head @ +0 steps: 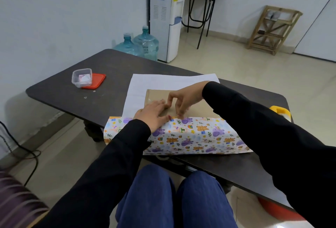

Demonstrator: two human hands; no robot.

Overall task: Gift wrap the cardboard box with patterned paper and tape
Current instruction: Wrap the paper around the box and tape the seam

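Cardboard box (156, 94) sits on the surface (63, 93), patterned paper (200, 135) folded up its near side. Left hand (154, 113) presses flat on the box top; right hand (185, 96) arches beside it, grip unclear.

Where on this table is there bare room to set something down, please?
Bare table lies between the plastic container and the wrapping paper, and in front of the container. Crowded: the cardboard box under the left hand and right hand, and the tape dispenser corner.
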